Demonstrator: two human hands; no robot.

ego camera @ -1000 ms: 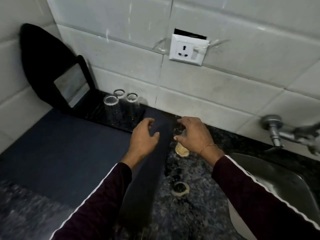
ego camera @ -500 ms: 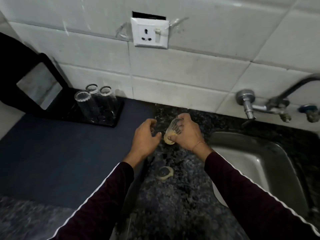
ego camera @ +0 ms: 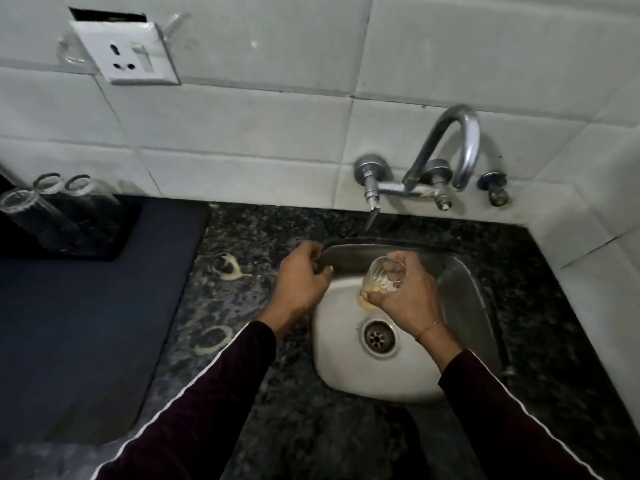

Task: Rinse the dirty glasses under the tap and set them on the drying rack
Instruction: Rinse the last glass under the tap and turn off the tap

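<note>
Three clear upturned glasses (ego camera: 52,209) are already set on the black drying tray (ego camera: 117,233). One clear ribbed glass with yellowish residue (ego camera: 379,284) is grasped in the right hand (ego camera: 405,299) over the steel sink (ego camera: 408,375), unrinsed; no water is seen. The left hand (ego camera: 301,282) is loosely curled, holding nothing.

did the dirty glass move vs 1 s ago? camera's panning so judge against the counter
Yes. The dirty glass, gripped by the right hand, has left the granite counter and now hangs tilted over the sink, right of the residue ring.
</note>
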